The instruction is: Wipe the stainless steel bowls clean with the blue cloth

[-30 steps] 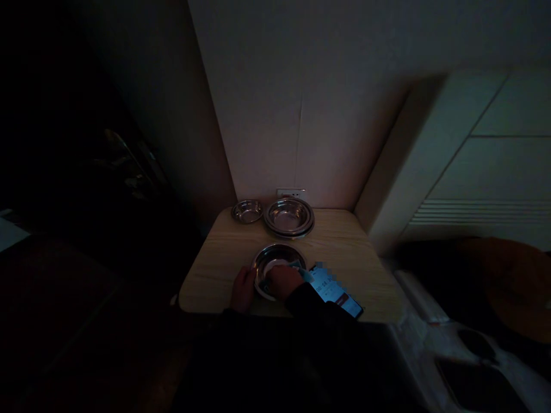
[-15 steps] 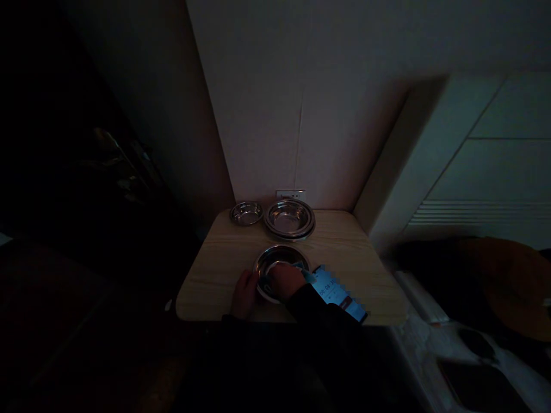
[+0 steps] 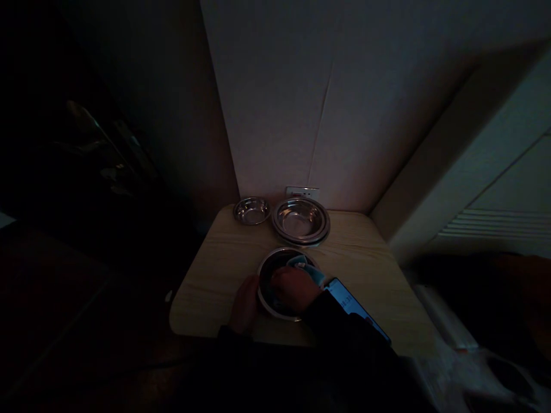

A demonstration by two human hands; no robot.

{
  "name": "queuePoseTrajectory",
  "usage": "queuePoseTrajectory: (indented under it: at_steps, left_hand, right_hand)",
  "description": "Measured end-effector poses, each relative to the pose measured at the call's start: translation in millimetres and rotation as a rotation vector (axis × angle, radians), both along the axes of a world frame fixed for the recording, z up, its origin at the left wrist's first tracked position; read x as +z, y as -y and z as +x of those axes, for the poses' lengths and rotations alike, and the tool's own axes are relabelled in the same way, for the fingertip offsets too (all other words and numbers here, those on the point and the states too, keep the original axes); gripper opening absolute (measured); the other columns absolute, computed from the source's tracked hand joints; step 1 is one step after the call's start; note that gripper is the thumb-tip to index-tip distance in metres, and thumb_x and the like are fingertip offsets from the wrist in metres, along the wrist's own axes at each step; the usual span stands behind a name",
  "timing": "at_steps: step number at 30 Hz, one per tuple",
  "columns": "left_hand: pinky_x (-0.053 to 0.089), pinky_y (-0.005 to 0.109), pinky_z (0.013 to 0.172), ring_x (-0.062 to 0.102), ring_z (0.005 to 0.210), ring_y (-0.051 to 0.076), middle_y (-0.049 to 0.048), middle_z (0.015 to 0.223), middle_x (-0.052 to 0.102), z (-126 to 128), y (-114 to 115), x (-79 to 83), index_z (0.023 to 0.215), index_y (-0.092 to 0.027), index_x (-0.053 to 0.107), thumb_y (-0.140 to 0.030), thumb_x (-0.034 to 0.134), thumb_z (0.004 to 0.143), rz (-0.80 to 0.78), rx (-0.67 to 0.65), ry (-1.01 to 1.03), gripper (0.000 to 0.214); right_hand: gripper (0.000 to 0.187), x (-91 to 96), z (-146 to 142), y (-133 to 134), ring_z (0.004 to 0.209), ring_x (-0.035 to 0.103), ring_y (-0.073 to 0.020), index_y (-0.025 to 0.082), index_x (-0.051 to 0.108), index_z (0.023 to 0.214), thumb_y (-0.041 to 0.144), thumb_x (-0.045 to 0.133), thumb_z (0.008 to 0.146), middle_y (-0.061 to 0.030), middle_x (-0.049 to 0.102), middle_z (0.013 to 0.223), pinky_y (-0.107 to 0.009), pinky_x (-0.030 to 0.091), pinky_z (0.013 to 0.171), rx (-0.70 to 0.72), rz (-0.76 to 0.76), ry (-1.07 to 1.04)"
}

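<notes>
A round steel bowl with a shiny rim sits near the front of the wooden table. My left hand is closed around its left side, at the rim. Inside the bowl, my right hand is bunched, fingers curled downward, pressing a light blue cloth. Part of the cloth sticks up past the hand toward the right rim. The light is dim, so the fingertips and the bowl's bottom are hard to make out.
A stack of wider steel bowls and a smaller steel bowl stand at the back of the table. Beside my right sleeve lies a lit phone. Behind, the wall carries a power socket.
The view has shifted and come closer to the table. My right hand stays in the bowl, with more of the blue cloth showing above it. My left hand keeps its hold.
</notes>
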State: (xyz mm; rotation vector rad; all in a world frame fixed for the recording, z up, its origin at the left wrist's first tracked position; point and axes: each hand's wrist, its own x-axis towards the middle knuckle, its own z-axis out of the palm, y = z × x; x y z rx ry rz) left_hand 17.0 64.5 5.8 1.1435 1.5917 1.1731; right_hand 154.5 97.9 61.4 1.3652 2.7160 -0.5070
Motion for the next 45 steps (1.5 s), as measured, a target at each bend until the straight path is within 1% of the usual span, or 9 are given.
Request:
queuePoseTrajectory:
  at_steps: [3,9,24,27,32,34,40,42,45]
  left_hand:
    - [0.045,0.036,0.076,0.058,0.076,0.022,0.0053,0.072,0.064,1,5,1.2,0.065,-0.021,0.06,-0.038,0.039,0.078,-0.014,-0.018,-0.011,0.03]
    - [0.048,0.035,0.073,0.06,0.075,0.021,0.0056,0.073,0.065,1,12,5.8,0.067,-0.02,0.06,-0.034,0.034,0.081,-0.048,-0.056,-0.048,0.033]
    - [0.045,0.034,0.071,0.056,0.07,0.019,0.0029,0.069,0.059,-7,1,5.3,0.066,-0.021,0.054,-0.035,0.035,0.08,0.014,-0.023,-0.143,0.028]
    - [0.045,0.034,0.071,0.056,0.07,0.019,0.002,0.068,0.059,-7,1,6.8,0.063,-0.021,0.053,-0.036,0.04,0.077,0.009,-0.05,-0.125,0.025]
    - [0.045,0.032,0.068,0.057,0.069,0.019,0.0015,0.066,0.06,-8,5,6.5,0.063,-0.02,0.054,-0.039,0.038,0.078,0.004,-0.071,-0.091,0.028]
    - [0.045,0.031,0.066,0.056,0.067,0.018,0.0013,0.065,0.059,-6,7,4.5,0.063,-0.02,0.053,-0.041,0.038,0.078,0.006,-0.036,-0.091,0.03]
    - [0.04,0.029,0.059,0.049,0.06,0.016,-0.0006,0.059,0.052,2,8,0.1,0.061,-0.022,0.046,-0.044,0.037,0.079,0.01,0.083,-0.112,0.03]
    - [0.04,0.029,0.06,0.049,0.061,0.016,-0.0004,0.06,0.052,3,9,0.2,0.062,-0.022,0.047,-0.045,0.038,0.079,0.012,0.07,-0.11,0.03]
    - [0.04,0.03,0.062,0.052,0.063,0.017,0.0008,0.062,0.055,4,10,0.3,0.064,-0.021,0.05,-0.045,0.039,0.078,0.018,0.044,-0.11,0.03]
  right_hand:
    - [0.019,-0.5,1,-1,0.092,0.061,-0.0153,0.023,0.069,0.091,0.018,0.053,0.082,-0.0043,0.067,0.099,-0.022,0.043,0.077,0.004,-0.006,0.006]
    - [0.027,-12.0,-11,-7,0.092,0.061,-0.0224,0.013,0.061,0.105,0.014,0.039,0.089,-0.0145,0.062,0.101,-0.031,0.046,0.072,-0.226,0.096,0.041]
    - [0.022,-2.7,4,11,0.092,0.061,-0.0138,0.025,0.07,0.091,0.016,0.057,0.077,-0.0015,0.067,0.099,-0.02,0.042,0.078,0.153,-0.066,-0.076]
    - [0.022,-3.8,-1,11,0.09,0.062,-0.0164,0.022,0.069,0.094,0.015,0.054,0.079,-0.0046,0.067,0.098,-0.023,0.044,0.076,0.066,-0.031,-0.038]
    - [0.033,-9.4,-15,2,0.095,0.06,-0.0257,0.01,0.06,0.107,0.009,0.035,0.087,-0.0189,0.061,0.105,-0.034,0.047,0.072,-0.242,0.109,0.036]
    - [0.032,-9.9,-17,1,0.096,0.06,-0.0255,0.009,0.061,0.104,0.009,0.034,0.087,-0.0187,0.062,0.103,-0.034,0.047,0.072,-0.248,0.115,0.039]
    - [0.017,-1.0,-5,11,0.089,0.063,-0.0174,0.023,0.068,0.089,0.019,0.053,0.081,-0.0041,0.067,0.094,-0.023,0.045,0.07,-0.008,0.016,0.013]
    - [0.018,0.5,-2,9,0.087,0.064,-0.0181,0.022,0.068,0.09,0.019,0.053,0.081,-0.0051,0.067,0.093,-0.024,0.046,0.069,-0.036,0.015,0.032]
    - [0.027,-2.2,-5,1,0.091,0.062,-0.0233,0.013,0.063,0.101,0.01,0.041,0.085,-0.0153,0.064,0.101,-0.031,0.047,0.071,-0.198,0.078,0.075]
